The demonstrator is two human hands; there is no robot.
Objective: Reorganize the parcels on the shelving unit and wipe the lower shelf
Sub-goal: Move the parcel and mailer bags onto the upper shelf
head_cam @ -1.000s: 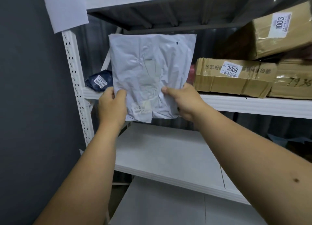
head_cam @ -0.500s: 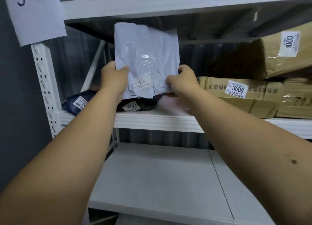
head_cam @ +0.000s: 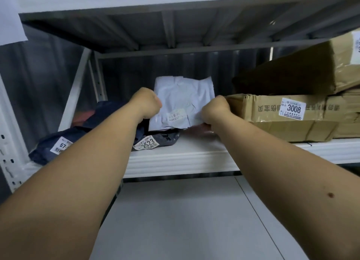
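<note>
A person's two hands hold a pale grey plastic mailer parcel (head_cam: 185, 101) upright inside the middle bay of a white metal shelving unit (head_cam: 175, 160). The left hand (head_cam: 145, 103) grips the bag's left edge and the right hand (head_cam: 215, 111) grips its lower right corner, fingers curled round the film on both sides. The parcel is crumpled and creased, roughly square, with its top edge near the back of the bay and a small white label (head_cam: 176, 116) low on its front; the print on it is too blurred to read. Its bottom edge sits over a dark mailer parcel (head_cam: 157, 139) lying on the shelf, whose white sticker reads 2523. A second dark blue mailer parcel (head_cam: 50, 148) lies at the shelf's left end, partly hidden by the left forearm, with a sticker beginning 67. Something reddish (head_cam: 81, 118) shows behind it, too hidden to identify.

To the right, just beside the right hand, a flat cardboard box (head_cam: 272, 121) marked 3008 lies on the shelf, and another cardboard box (head_cam: 303, 72) rests tilted above it. Further brown cartons (head_cam: 348, 113) sit at the far right edge, their number unclear. In all, three soft mailer parcels can be counted. The lower shelf (head_cam: 185, 220), pale grey, spreads out below the forearms. A white paper sheet (head_cam: 9, 16) hangs at the upper left.
</note>
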